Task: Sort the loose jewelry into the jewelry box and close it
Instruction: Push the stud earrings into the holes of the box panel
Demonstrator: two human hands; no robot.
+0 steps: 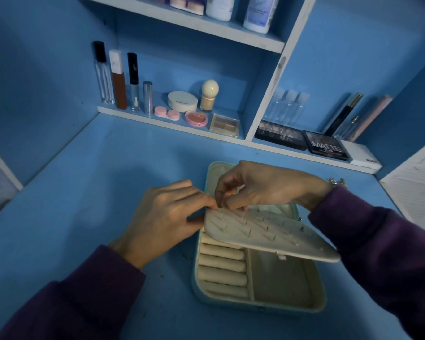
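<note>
A pale teal jewelry box (260,307) lies open on the blue table, with cream ring rolls (222,268) on its left side. A cream earring panel (268,233) with several posts sticking through it hangs tilted over the box. My left hand (162,219) holds the panel's far left corner from the side. My right hand (263,185) reaches over the panel and pinches a tiny earring (220,206) at that same corner. The box lid (214,171) lies behind my hands, mostly hidden.
A small heap of metal jewelry (336,181) lies on the table behind my right wrist. A low white shelf (231,139) along the back wall carries makeup bottles, compacts and palettes. A white cabinet (417,182) stands at the right edge.
</note>
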